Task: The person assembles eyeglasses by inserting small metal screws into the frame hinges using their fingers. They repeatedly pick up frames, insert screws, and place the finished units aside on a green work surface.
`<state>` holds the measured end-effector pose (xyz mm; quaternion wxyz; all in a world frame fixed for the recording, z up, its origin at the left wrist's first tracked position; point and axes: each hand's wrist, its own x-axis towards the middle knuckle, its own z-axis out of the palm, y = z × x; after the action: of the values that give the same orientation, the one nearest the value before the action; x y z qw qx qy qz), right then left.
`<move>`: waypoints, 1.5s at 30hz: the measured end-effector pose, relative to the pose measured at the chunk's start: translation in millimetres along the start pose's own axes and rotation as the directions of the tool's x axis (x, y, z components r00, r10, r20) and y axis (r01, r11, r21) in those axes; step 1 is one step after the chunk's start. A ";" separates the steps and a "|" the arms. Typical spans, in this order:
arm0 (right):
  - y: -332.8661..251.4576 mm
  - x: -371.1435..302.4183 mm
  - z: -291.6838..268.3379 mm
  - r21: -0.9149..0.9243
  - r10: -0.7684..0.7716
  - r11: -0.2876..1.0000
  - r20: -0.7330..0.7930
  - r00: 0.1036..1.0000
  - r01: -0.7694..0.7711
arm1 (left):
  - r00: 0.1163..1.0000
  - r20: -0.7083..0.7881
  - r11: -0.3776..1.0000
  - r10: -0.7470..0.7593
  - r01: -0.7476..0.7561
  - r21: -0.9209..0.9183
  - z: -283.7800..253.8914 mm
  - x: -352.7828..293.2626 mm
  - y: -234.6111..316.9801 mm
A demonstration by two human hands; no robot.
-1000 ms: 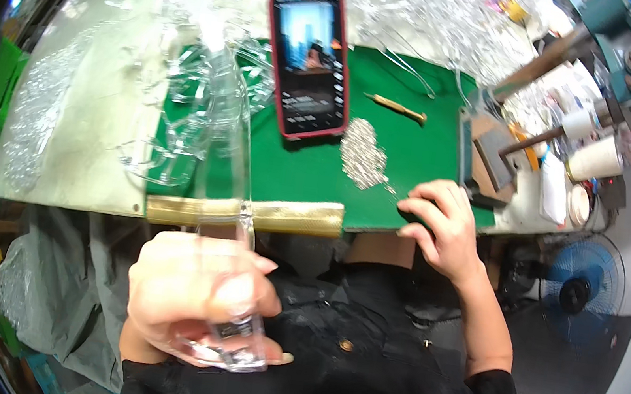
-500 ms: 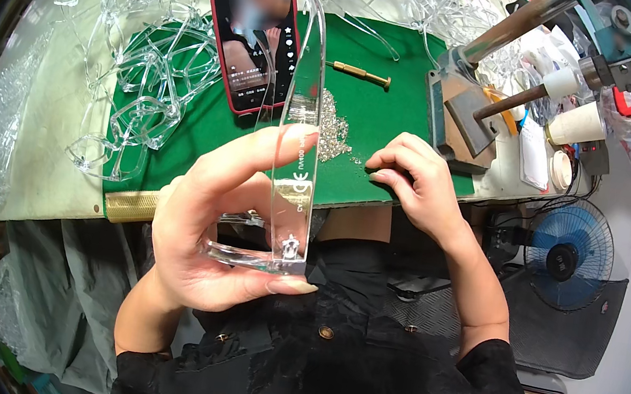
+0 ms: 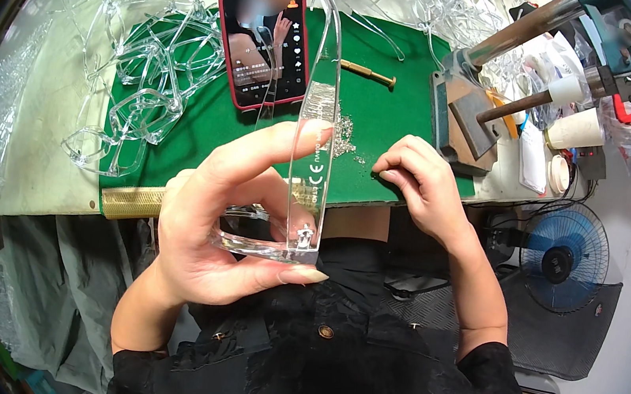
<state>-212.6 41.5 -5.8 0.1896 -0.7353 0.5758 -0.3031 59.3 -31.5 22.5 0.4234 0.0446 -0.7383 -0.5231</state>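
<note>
Left hand (image 3: pixel 227 201) holds a clear eyeglass frame (image 3: pixel 309 188) at one hinge corner. Thumb lies under the corner, index finger presses on the temple arm, the other fingers curl behind; moderate gap between thumb and index, filled by the plastic. The temple arm points up and away from the wearer, its far end overlapping the phone (image 3: pixel 265 31) in my view.

Right hand (image 3: pixel 429 184) is nearly closed, thumb and index tips drawn close at the surface of the green mat (image 3: pixel 397 120). Cannot tell whether the tips meet or pinch a tiny part. Nearest to them: a few loose grains, then the pile of small metal pieces (image 3: pixel 344 139).

Edges: the frame is held up in front of the torso, over the front edge of the desk (image 3: pixel 37 128). A gold strip (image 3: pixel 131 203) lies along that edge, partly behind the left hand. Green mat shows between the right hand and the press base (image 3: pixel 464 125); a brass screwdriver (image 3: pixel 368 73) lies beyond the pile. Tangled clear frames (image 3: pixel 146 87) crowd the mat's left side.

Pose: both elbows bent; left wrist upright, palm turned inward; right forearm slants up and inward, wrist just over the desk edge.
</note>
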 end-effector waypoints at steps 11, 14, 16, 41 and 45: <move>-4.0 3.1 6.5 -0.036 0.056 0.998 -0.037 0.998 -0.057 | 1.000 0.025 1.000 -0.019 0.019 0.005 3.9 3.1 0.5; -1.7 3.2 6.2 0.006 0.077 0.997 -0.029 0.997 -0.077 | 1.000 0.025 1.000 0.007 -0.007 0.006 3.9 2.8 -1.6; 0.4 1.4 0.6 0.038 0.088 0.995 -0.003 0.996 -0.087 | 0.999 0.031 1.000 0.021 -0.022 0.008 3.7 2.7 -2.3; -3.0 17.5 -3.7 -0.162 -0.120 0.975 0.180 0.976 0.149 | 0.999 -0.028 0.999 -0.037 0.037 0.005 4.5 -1.6 4.0; -7.1 11.4 2.3 -0.236 -0.128 0.959 0.125 0.984 0.155 | 0.991 -0.124 0.998 -0.055 0.051 -0.029 13.6 2.4 5.6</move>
<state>-204.1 32.3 -0.5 0.1065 -0.8077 0.5435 -0.2021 50.8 -20.2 27.2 0.4554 0.0914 -0.7020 -0.5399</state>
